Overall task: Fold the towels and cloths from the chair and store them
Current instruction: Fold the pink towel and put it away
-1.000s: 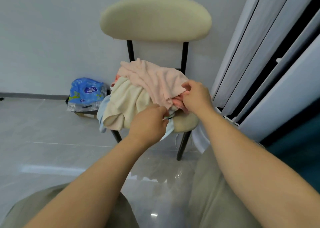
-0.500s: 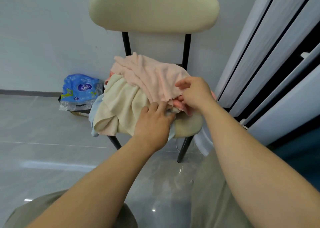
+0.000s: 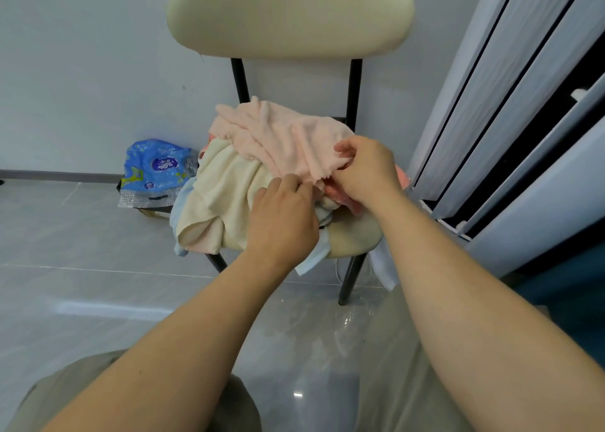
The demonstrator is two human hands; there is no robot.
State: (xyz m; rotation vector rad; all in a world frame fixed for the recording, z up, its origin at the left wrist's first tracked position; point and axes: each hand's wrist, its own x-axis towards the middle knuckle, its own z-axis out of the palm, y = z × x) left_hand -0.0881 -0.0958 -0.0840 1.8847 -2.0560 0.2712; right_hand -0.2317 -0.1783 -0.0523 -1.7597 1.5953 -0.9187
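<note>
A cream chair (image 3: 288, 15) with black legs carries a heap of cloths on its seat. On top lies a pale pink towel (image 3: 281, 136); under it a cream towel (image 3: 222, 195) hangs over the seat's left edge, with light blue cloth (image 3: 178, 218) and coral cloth (image 3: 340, 195) showing beneath. My right hand (image 3: 366, 169) pinches the pink towel's near edge. My left hand (image 3: 281, 218) rests on the heap with its fingertips at the same pink edge; whether they pinch it is hidden.
A blue plastic package (image 3: 154, 172) sits on a box on the grey tiled floor, left of the chair by the wall. White sliding door panels (image 3: 510, 104) stand to the right. My knees in khaki trousers (image 3: 386, 382) fill the bottom of the view.
My left hand has slid forward over the heap, its fingers stretching up to the pink towel's edge. My right hand keeps its pinch, and my head has come closer to the chair.
</note>
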